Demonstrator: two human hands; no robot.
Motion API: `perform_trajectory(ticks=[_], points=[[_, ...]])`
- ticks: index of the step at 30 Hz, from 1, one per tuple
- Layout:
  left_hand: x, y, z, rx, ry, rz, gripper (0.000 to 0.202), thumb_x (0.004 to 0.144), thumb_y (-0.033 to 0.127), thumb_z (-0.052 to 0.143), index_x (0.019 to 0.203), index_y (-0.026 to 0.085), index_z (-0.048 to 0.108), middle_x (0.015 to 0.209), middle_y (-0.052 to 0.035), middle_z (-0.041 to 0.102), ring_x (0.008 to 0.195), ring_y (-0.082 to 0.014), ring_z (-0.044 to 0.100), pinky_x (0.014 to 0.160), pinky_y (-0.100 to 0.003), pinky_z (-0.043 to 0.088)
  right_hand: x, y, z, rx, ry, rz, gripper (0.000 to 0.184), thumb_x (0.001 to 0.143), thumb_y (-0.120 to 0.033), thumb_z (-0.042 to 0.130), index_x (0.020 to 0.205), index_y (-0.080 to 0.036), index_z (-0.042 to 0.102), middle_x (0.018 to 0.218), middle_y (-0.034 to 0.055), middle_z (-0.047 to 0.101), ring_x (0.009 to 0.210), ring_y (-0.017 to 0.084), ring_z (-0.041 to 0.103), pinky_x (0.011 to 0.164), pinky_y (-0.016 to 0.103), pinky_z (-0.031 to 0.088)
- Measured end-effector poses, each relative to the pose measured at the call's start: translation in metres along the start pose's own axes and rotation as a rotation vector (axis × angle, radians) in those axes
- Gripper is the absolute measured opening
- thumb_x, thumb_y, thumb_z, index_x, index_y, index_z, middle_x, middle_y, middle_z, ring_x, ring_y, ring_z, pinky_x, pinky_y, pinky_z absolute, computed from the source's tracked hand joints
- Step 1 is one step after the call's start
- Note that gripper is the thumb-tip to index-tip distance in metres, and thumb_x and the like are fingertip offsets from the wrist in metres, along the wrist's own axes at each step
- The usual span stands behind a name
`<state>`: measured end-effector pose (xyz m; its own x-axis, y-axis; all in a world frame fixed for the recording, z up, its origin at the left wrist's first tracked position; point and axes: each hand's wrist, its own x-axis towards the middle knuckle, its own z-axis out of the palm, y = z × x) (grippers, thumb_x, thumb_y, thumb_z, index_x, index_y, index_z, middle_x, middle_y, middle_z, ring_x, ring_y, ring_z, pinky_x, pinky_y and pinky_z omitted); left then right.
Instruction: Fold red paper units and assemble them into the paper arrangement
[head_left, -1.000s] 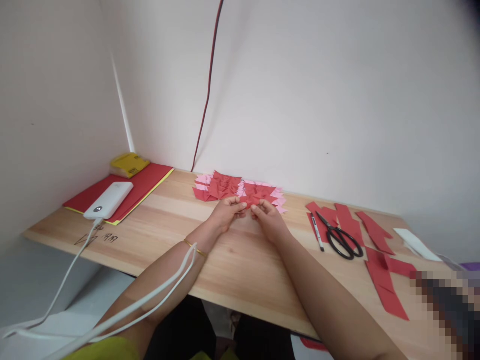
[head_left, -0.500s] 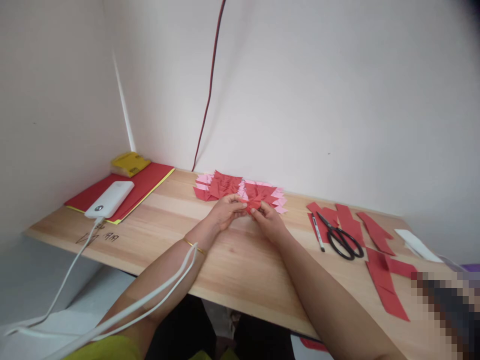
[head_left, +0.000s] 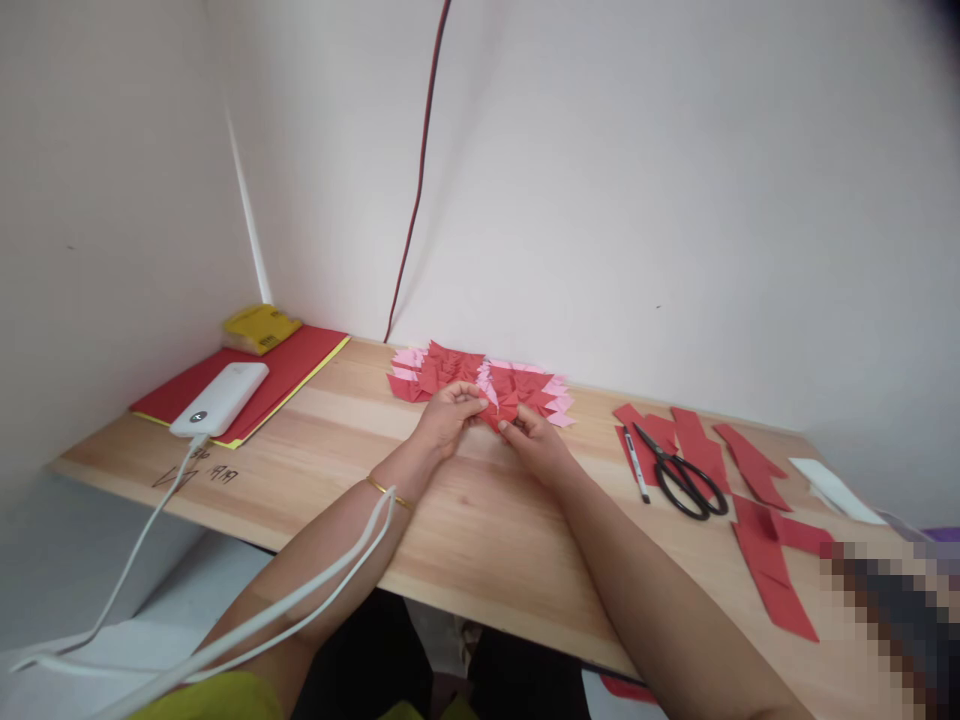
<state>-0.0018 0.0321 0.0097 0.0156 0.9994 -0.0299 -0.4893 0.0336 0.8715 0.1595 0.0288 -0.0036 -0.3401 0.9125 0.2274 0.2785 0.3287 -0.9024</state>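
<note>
A pale wooden tabletop, its grain running lengthwise, carries everything. At ten o'clock on it lies a stack of red paper sheets with a yellow edge. Black handwriting marks the wood at nine, beside a white cable that drops over the near edge. Folded red and pink paper pieces sit at twelve. Between two and four spread red paper strips; black-handled scissors and a pen partly overlap them. A white flat object lies at three.

Open tabletop between red sheets and seemingly low folded-paper rows
</note>
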Motion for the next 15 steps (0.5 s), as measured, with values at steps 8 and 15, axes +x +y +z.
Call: perform_trajectory(ticks=[8,15], points=[[0.003,0.002,-0.002,-0.023,0.091,0.019,0.027,0.057,0.021,0.075,0.076,0.015,0.057,0.063,0.0022,0.060,0.058,-0.0098,0.057,0.058,-0.024,0.048,-0.002,-0.013,-0.001,0.097,0.039,0.062,0.027,0.078,-0.046,0.057,0.073,-0.020,0.050,0.066,-0.0023,0.051,0.062,0.013,0.046,0.059,0.027,0.036],[0.001,0.012,-0.003,-0.099,0.083,-0.039,0.023,0.067,0.024,0.074,0.082,0.013,0.060,0.068,-0.0012,0.063,0.056,-0.0083,0.058,0.059,-0.023,0.050,-0.001,-0.003,0.000,0.172,0.054,0.045,0.025,0.079,-0.044,0.057,0.078,-0.020,0.053,0.067,-0.0024,0.051,0.064,0.013,0.047,0.063,0.027,0.039]])
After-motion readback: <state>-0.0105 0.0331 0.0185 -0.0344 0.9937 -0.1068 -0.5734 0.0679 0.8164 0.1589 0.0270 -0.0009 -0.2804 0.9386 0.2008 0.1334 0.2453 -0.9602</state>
